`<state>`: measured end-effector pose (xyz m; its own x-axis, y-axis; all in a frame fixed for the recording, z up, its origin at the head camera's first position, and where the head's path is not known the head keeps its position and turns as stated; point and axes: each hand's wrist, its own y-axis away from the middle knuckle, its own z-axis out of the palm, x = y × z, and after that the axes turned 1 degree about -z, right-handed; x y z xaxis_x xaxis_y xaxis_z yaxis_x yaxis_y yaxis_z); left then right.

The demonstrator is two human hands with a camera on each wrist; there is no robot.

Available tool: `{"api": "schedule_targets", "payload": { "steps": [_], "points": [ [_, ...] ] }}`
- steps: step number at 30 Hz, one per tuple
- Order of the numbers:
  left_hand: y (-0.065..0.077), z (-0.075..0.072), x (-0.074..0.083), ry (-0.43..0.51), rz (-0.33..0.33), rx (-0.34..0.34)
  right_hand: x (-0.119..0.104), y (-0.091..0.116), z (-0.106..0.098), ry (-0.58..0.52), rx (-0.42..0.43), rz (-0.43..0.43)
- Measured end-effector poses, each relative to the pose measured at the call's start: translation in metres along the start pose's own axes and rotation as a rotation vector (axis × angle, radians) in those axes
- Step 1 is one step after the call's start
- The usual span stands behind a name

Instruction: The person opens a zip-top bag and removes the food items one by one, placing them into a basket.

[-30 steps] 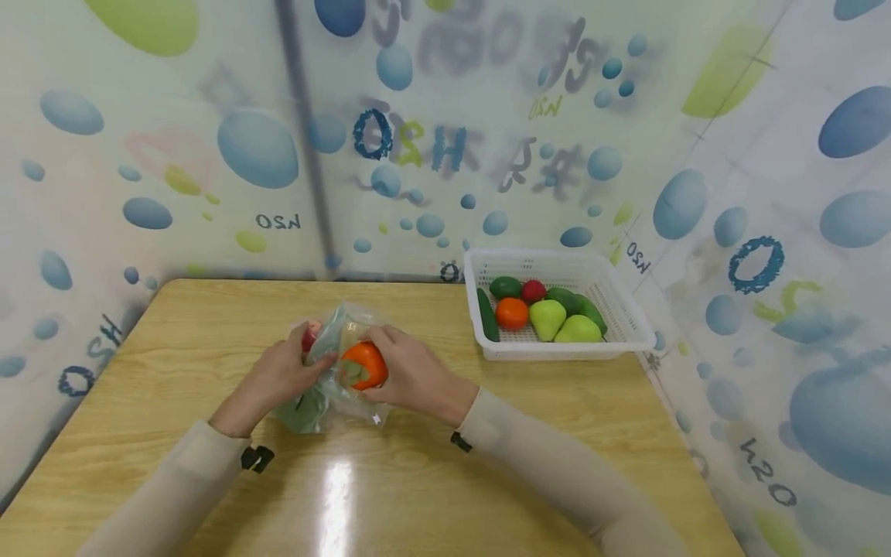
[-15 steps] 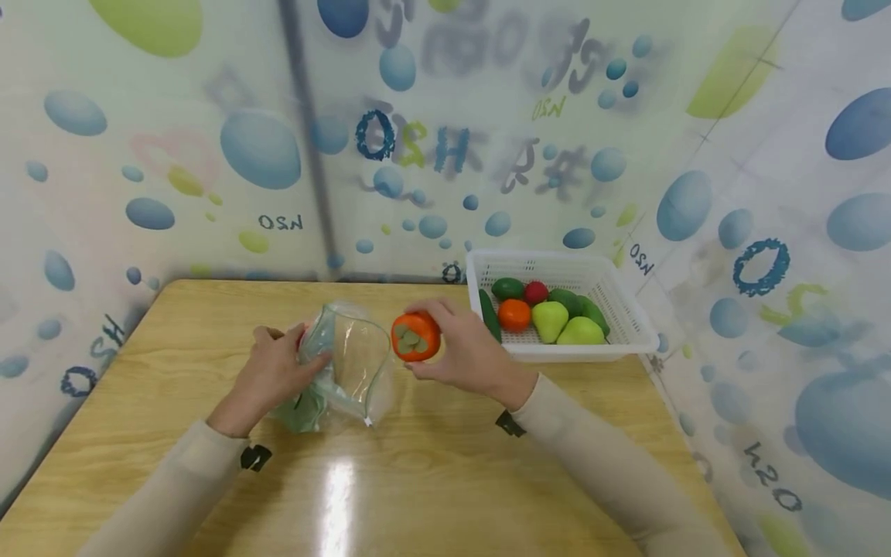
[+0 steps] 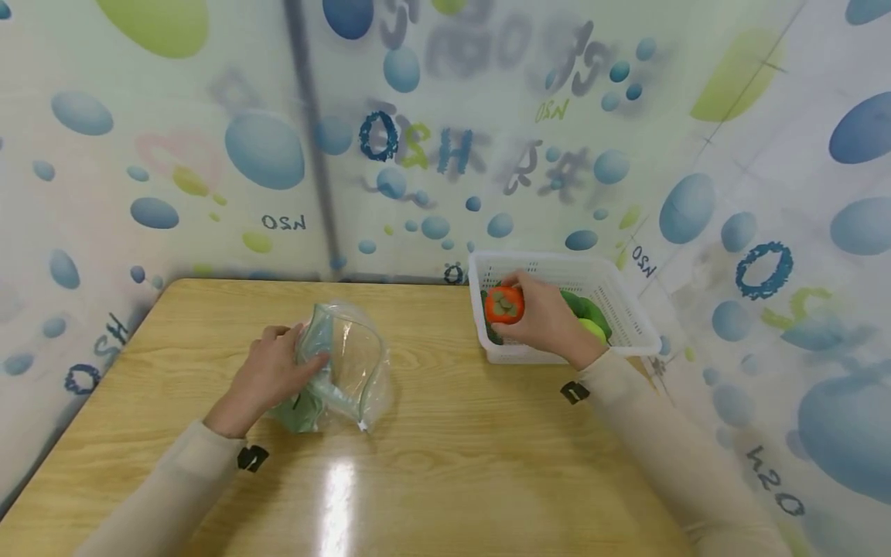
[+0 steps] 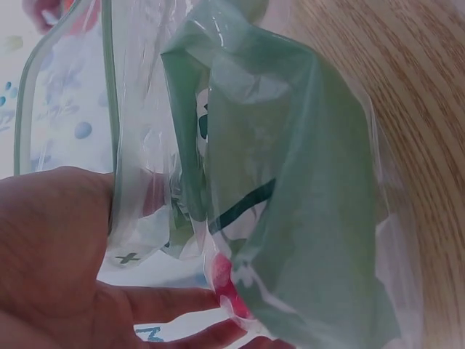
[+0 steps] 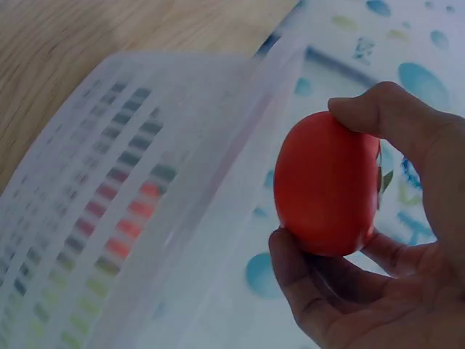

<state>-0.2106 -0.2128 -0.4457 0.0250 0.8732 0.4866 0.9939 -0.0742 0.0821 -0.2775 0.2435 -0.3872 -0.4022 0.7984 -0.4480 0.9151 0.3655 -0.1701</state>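
Observation:
Over the left part of the white basket (image 3: 529, 357), my right hand (image 3: 550, 319) grips an orange-red persimmon (image 3: 503, 306) between thumb and fingers. Its leafy green cap faces back toward me in the head view. In the right wrist view the persimmon (image 5: 323, 182) is above the basket's slotted wall. My left hand (image 3: 267, 375) holds a clear and green zip bag (image 3: 358, 360) at the left of the table, its thumb over the bag's side. The bag's mouth gapes to the right. A pink-red thing (image 4: 227, 285) shows near the fingertips in the left wrist view, partly covered by the bag.
Cucumbers (image 3: 592, 309) and a yellow-green pear (image 3: 593, 329) lie in the basket, partly behind my right hand. The basket stands at the back right of the wooden table (image 3: 431, 449), close to the patterned wall (image 3: 431, 186).
My right hand has carried the persimmon from the bag's mouth rightward to above the basket. The bag's mouth has come into full view; my left hand has stayed nearly still.

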Motion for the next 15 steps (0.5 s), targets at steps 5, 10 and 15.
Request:
{"api": "schedule_targets", "payload": {
  "steps": [5,10,15],
  "points": [
    [0.000,0.001,-0.001,0.004,0.007,0.004,0.029,-0.003,-0.009,0.071,-0.085,0.128],
    [0.001,0.001,-0.002,0.009,0.005,0.002,0.048,-0.005,-0.010,0.123,-0.171,0.174],
    [0.001,0.002,-0.003,0.008,0.008,0.011,0.056,-0.007,-0.010,0.155,-0.278,0.214]
  ]
}}
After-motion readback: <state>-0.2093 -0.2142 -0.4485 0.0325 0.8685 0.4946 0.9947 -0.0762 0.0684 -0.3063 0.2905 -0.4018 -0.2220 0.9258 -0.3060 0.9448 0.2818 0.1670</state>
